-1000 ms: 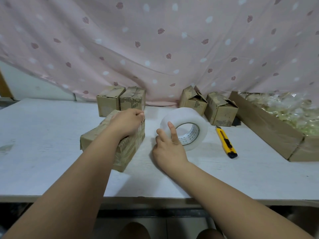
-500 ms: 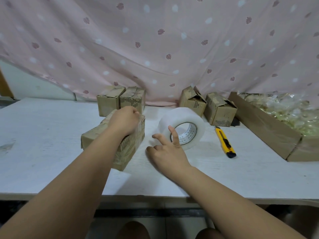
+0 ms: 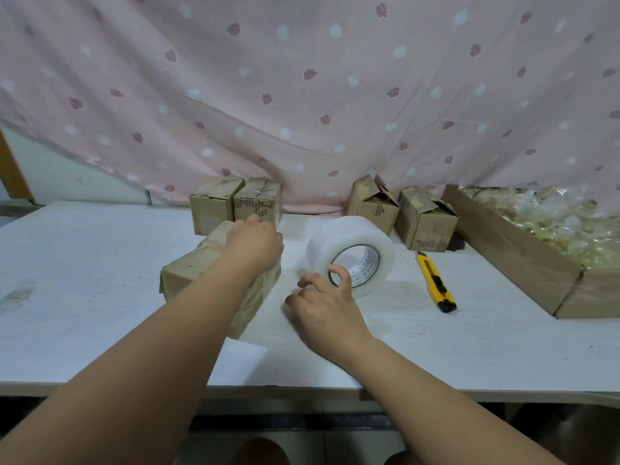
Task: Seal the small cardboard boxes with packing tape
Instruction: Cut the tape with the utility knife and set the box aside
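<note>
Box: the brown box [image 3: 194, 268] lies on its side on the white table [image 3: 84, 280], left of centre, with its near corner hidden by the left forearm.
Left hand: the left hand [image 3: 255, 245] sits on the box's far top end, fingers bent over the edge and gripping it. The fingertips are out of sight behind the hand.
Roll: the clear roll [image 3: 352, 253] stands on its edge just right of the box, its core facing the camera. The print inside the core is too small to read.
Right hand: the right hand [image 3: 327, 307] holds the roll low on its near left. The thumb lies on the face by the core, the index finger is on the outer winding, and the other fingers are curled under.
Tape end: the film by the index finger is blurred, so I cannot tell whether an end is lifted.
Knife: the yellow knife [image 3: 436, 283] lies flat to the right of the roll, apart from it.
Back boxes: two [image 3: 235, 204] stand touching behind the left hand, and two [image 3: 399, 209] with raised flaps stand behind the roll.
Carton: a long carton [image 3: 513, 253] of clear packets is cut off at the right edge.
Curtain: a pink curtain [image 3: 302, 95] hides all behind the table.
</note>
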`<state>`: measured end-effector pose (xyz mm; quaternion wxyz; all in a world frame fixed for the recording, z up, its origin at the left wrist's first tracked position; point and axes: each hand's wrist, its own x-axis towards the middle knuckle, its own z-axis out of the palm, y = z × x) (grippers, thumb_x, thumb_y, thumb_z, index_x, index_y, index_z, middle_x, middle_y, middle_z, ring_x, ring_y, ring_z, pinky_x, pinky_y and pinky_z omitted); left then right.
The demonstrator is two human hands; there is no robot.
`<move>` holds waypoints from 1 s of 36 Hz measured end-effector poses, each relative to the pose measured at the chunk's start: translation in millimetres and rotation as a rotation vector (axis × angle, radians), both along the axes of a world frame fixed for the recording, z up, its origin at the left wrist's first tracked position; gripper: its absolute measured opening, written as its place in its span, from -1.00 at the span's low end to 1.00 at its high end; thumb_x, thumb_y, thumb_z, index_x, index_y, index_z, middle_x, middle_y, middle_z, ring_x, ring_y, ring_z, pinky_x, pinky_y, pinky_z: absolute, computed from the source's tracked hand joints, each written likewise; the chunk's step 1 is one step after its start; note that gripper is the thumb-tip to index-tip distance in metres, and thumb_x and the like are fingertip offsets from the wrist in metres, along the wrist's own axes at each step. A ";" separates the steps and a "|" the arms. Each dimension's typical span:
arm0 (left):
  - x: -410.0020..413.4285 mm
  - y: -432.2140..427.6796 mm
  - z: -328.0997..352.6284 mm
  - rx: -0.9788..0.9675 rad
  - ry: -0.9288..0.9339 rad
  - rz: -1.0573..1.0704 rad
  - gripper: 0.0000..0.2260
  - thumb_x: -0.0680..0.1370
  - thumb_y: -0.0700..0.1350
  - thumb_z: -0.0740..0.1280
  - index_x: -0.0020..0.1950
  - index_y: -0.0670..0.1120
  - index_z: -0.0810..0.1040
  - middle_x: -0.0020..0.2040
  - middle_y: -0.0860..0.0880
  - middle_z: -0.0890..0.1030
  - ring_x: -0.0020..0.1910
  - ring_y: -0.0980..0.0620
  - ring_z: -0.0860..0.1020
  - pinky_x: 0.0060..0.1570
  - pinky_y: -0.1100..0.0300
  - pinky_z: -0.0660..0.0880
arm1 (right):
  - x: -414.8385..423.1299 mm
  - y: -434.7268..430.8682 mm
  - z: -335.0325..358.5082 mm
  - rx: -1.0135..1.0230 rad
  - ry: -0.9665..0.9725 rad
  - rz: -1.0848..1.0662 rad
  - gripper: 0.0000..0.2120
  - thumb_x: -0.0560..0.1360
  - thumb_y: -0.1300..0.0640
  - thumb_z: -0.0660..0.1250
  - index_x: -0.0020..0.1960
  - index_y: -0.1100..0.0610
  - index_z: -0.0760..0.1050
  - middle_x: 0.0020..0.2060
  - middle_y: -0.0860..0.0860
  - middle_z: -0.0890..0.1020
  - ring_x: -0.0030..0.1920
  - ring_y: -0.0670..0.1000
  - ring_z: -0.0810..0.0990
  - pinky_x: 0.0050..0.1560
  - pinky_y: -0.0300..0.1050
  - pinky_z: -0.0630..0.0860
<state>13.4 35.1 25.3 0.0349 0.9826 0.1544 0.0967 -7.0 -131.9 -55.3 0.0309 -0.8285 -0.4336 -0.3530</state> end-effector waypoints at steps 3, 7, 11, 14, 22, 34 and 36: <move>1.2 0.6 1.2 -0.022 0.005 0.003 -0.72 0.58 -0.01 0.18 0.24 -0.10 0.43 0.18 -0.13 0.45 0.21 -0.15 0.41 0.21 0.00 0.36 | -1.2 -2.1 -0.1 0.020 0.035 -0.001 -0.81 0.15 0.21 0.53 -0.27 0.04 0.61 -0.43 -0.09 0.57 -0.09 -0.01 0.60 0.19 0.05 0.17; 0.3 -1.5 4.5 -0.030 0.052 0.018 -0.64 0.58 0.05 0.25 0.32 -0.05 0.37 0.27 -0.13 0.41 0.26 -0.19 0.38 0.27 -0.02 0.34 | -0.9 -2.4 -1.5 0.049 0.042 0.014 -0.82 0.16 0.22 0.53 -0.28 0.05 0.60 -0.44 -0.08 0.56 -0.12 0.00 0.58 0.16 0.04 0.20; -4.1 -4.2 4.0 -0.059 -0.020 0.007 -0.72 0.57 -0.05 0.22 0.28 -0.05 0.44 0.22 -0.13 0.44 0.20 -0.20 0.43 0.22 -0.01 0.38 | -0.3 -2.4 -2.0 0.072 0.035 0.037 -0.82 0.16 0.24 0.52 -0.30 0.07 0.59 -0.45 -0.07 0.55 -0.15 0.01 0.57 0.14 0.02 0.21; -7.7 -2.9 5.6 -0.190 -0.097 -0.006 -0.70 0.52 -0.01 0.36 0.22 -0.06 0.53 0.21 -0.09 0.53 0.16 -0.14 0.50 0.17 0.02 0.45 | 0.9 -1.9 -2.1 0.100 0.046 0.041 -0.83 0.16 0.27 0.49 -0.32 0.08 0.58 -0.46 -0.06 0.54 -0.18 0.03 0.57 0.09 -0.01 0.22; -48.4 11.0 30.6 -0.881 -0.643 -0.045 -0.78 0.62 -0.17 0.24 0.23 -0.04 0.54 0.15 0.09 0.56 0.17 0.11 0.50 0.13 0.29 0.34 | 4.7 -4.9 -3.0 0.200 0.036 0.052 -0.85 0.31 0.24 0.23 -0.32 0.09 0.56 -0.44 -0.05 0.54 -0.29 0.04 0.52 0.02 -0.09 0.23; -106.2 66.3 7.6 -1.042 -0.263 0.197 -0.75 0.57 0.03 0.33 0.09 -0.12 0.61 -0.04 -0.09 0.64 -0.18 -0.03 0.55 -0.24 0.16 0.45 | 3.6 -6.0 1.4 0.495 0.059 0.015 -0.78 0.26 0.31 0.19 -0.12 0.12 0.41 -0.26 0.04 0.42 -0.24 0.09 0.40 -0.22 -0.05 0.32; -112.7 68.8 -3.9 -1.147 -0.193 0.226 -0.69 0.55 0.12 0.33 0.10 -0.09 0.61 0.03 -0.09 0.65 -0.03 -0.06 0.58 -0.08 0.09 0.52 | 4.8 -6.4 -0.4 0.513 0.053 -0.028 -0.76 0.24 0.31 0.31 -0.12 0.13 0.43 -0.23 0.04 0.41 -0.21 0.08 0.39 -0.18 -0.06 0.30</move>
